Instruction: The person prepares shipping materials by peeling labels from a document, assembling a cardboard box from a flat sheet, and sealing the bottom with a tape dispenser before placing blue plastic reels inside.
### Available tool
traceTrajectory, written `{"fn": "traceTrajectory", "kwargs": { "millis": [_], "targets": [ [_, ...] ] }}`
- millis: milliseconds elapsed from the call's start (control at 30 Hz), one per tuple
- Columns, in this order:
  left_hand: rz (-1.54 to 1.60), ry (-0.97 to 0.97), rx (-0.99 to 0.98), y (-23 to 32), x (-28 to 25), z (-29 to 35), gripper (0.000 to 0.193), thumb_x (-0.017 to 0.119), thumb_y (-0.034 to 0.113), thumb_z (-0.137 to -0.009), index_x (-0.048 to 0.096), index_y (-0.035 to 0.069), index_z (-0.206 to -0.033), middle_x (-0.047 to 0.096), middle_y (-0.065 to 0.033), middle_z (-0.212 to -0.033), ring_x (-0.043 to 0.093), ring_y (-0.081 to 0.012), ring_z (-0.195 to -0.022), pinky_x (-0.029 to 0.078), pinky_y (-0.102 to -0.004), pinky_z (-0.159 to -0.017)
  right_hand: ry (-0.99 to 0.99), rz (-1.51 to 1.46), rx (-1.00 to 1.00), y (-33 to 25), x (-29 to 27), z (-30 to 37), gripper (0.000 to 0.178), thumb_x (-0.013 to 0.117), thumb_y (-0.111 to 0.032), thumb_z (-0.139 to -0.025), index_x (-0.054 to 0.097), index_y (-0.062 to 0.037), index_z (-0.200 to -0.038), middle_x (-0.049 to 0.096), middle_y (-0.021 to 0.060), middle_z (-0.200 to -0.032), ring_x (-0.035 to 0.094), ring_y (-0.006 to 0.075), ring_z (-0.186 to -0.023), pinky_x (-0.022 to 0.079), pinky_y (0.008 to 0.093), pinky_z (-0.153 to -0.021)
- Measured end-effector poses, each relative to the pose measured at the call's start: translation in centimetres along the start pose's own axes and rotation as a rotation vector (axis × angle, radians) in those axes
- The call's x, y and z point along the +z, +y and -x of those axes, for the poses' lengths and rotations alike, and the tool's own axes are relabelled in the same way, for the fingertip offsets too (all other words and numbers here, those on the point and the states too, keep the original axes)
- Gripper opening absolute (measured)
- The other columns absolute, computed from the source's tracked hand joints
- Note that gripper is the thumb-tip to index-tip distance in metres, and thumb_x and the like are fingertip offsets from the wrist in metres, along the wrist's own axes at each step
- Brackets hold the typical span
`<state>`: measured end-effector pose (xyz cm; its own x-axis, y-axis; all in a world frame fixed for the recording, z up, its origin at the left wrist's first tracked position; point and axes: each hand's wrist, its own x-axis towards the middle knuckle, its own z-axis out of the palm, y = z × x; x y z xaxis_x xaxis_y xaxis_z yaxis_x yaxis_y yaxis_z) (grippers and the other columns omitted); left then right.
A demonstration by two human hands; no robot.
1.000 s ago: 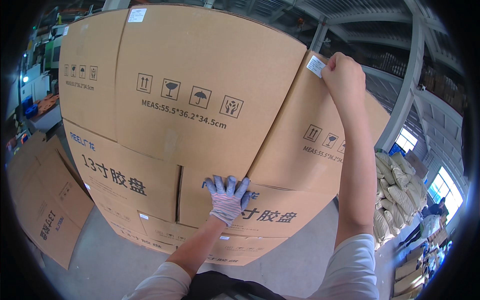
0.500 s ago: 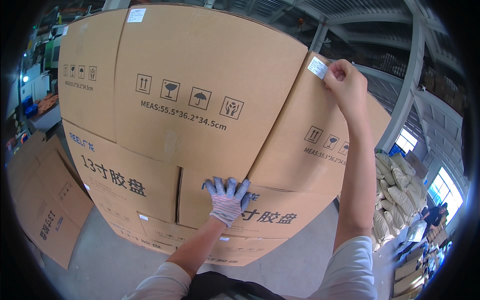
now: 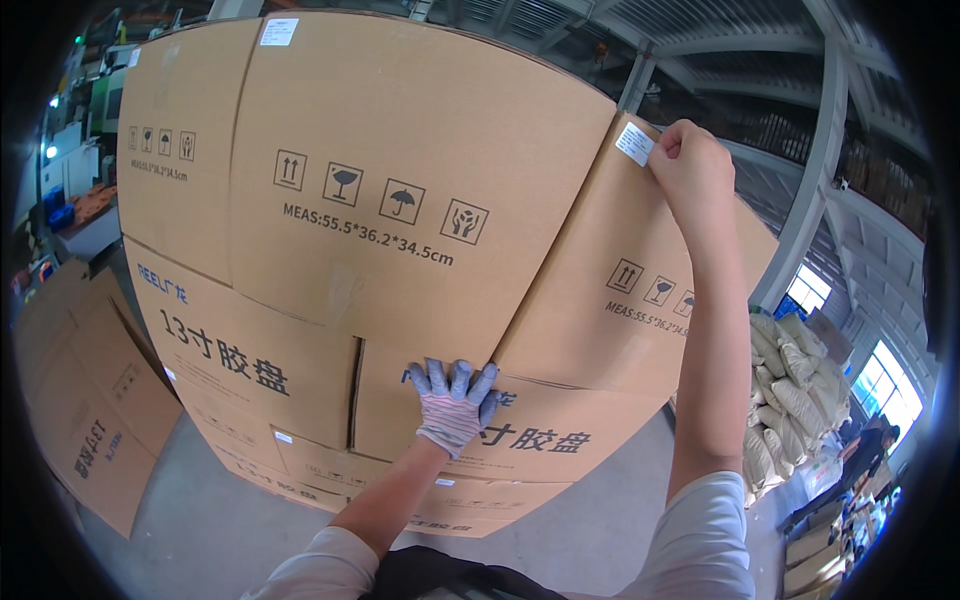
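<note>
A stack of large brown cardboard boxes rises in front of me, with a wide upper carton [image 3: 400,290] at its middle. My left hand [image 3: 455,405], in a grey and pink striped glove, lies with spread fingers against a lower carton [image 3: 400,450], just under the seam. High on the right, my bare right hand [image 3: 693,170] is closed in a pinch at the edge of a white label [image 3: 634,144]. That label sits at the top corner of the right-hand carton [image 3: 570,300]. The exact grip of the fingertips is partly hidden.
A flattened cardboard sheet [image 3: 100,400] leans at the left, on the grey floor [image 3: 215,490]. Stacked pale sacks [image 3: 795,390] stand at the right, and another person [image 3: 862,455] bends beyond them. Another white label [image 3: 279,32] marks the upper carton.
My right hand stays at the label, its fingers slightly shifted at the edge. My left hand keeps its place on the carton. The person at the right bends lower, and the view shifts a little.
</note>
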<state>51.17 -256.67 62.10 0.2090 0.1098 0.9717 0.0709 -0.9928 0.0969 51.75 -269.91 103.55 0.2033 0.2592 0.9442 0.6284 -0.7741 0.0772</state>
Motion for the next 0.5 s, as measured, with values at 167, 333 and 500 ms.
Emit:
{"fn": "traceTrajectory", "kwargs": {
  "millis": [167,333,500],
  "targets": [
    [0.013,0.009,-0.003,0.1,0.1,0.0,0.068,0.053,0.045,-0.089,0.026,0.029,-0.149,-0.004,-0.0109,-0.16,-0.008,-0.0491,-0.142,0.004,-0.0775,-0.1,0.022,0.104,-0.061,0.1,0.4,-0.4,0.008,0.063,-0.009,-0.073,0.063,-0.0018,-0.078,0.064,0.0161,-0.082,0.064,0.0314,-0.077,0.052,0.0397,-0.073],
    [0.009,0.002,-0.005,-0.1,-0.1,-0.1,0.068,0.053,0.045,-0.089,0.026,0.029,-0.149,-0.004,-0.0111,-0.159,-0.009,-0.0493,-0.142,0.004,-0.0776,-0.1,0.001,0.026,-0.053,0.1,0.3,-0.5,0.01,0.065,-0.009,-0.071,0.063,-0.0014,-0.076,0.064,0.0159,-0.079,0.064,0.0311,-0.076,0.051,0.0387,-0.072],
    [0.0,-0.001,-0.003,0.0,0.0,0.0,0.069,0.053,0.046,-0.089,0.025,0.028,-0.149,-0.004,-0.0116,-0.159,-0.009,-0.0497,-0.142,0.004,-0.0776,-0.101,-0.024,-0.18,0.003,1.2,0.5,-0.2,0.013,0.067,-0.01,-0.07,0.065,-0.0016,-0.079,0.064,0.0121,-0.076,0.064,0.0238,-0.071,0.051,0.0333,-0.069]
  ]
}}
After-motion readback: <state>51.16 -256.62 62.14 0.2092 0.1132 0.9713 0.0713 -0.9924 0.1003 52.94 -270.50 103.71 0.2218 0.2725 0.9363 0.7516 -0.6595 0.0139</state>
